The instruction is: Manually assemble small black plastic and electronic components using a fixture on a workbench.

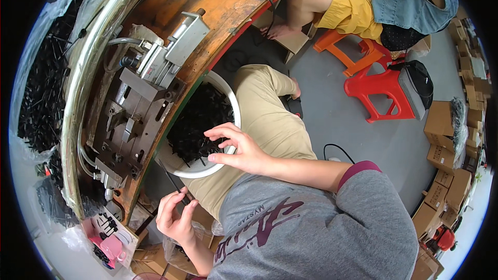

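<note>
Left hand (179, 219) has a thin black rod (171, 180) pinched near one end between thumb and fingers; far end sticks out free toward the bench (228, 13) edge. Right hand (239, 151) reads as released: thumb and fingers curved apart over the near rim side of the white basket (237, 111), nothing visible in the gap. Loose black parts (199, 119) fill that basket, jumbled at all angles, a few ends poking up right below the right thumb. Can't tell from my feed whether the rod matches them; pieces too small and dark. Basket sits between bench edge and the tan trousers (275, 124), partly hidden by the bench from my view. Metal fixture (127, 124) with its cylinder (179, 41) is on the bench just past the basket; neither hand touches it. My read: step in hand is handling single pieces, rod in the left, right hand at the pile. To do it well, I'd pinch lightly but squarely so the rod can't pivot, and angle its free end clear of the basket rim and the bench edge. For the right, I'd go for a piece lying on top with an end exposed, fingertips only, and lift straight along its length; digging into the tangle would likely drag neighbours out. I'd also steady the basket with a knee, since leaning on the rim could tip it.
</note>
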Demonstrator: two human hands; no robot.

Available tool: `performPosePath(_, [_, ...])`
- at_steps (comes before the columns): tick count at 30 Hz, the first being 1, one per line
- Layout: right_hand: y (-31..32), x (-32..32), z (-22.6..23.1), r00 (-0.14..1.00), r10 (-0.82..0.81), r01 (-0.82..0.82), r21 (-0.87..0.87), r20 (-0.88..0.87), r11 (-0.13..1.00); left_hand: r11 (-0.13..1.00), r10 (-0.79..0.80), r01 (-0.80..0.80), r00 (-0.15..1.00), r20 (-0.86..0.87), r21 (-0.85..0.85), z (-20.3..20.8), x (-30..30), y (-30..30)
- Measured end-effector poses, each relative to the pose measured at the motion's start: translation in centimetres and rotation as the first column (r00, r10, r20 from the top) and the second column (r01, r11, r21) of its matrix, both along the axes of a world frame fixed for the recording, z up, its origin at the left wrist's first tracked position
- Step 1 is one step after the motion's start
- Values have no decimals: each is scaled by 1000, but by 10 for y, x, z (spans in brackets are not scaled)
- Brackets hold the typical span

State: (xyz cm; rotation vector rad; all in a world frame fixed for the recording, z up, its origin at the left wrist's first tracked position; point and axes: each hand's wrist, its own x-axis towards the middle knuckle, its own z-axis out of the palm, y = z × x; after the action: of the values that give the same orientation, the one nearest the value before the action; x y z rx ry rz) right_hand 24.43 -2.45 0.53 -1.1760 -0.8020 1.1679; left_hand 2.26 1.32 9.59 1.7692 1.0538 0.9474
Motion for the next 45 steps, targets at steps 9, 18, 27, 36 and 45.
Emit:
performPosePath(9, [-58, 72, -39, 810, -373, 401, 37, 452, 916, 999, -29, 28, 996, 80, 25, 8, -5, 7])
performPosePath(18, [-95, 67, -59, 644, -357, 361, 143, 676, 922, 975, -206, 206, 978, -2, 87, 23, 30, 32])
performPosePath(27, [-95, 73, -62, 568, -244, 318, 64, 786, 946, 969, -224, 223, 975, -2, 110, 21, 32, 29])
performPosePath(36, [-87, 76, -63, 553, -168, 292, -1, 816, 956, 983, -142, 140, 990, 5, 121, 21, 16, 31])
performPosePath(45, [-87, 74, -60, 565, -160, 278, -4, 809, 961, 985, -138, 135, 990, 13, 106, 17, 11, 28])
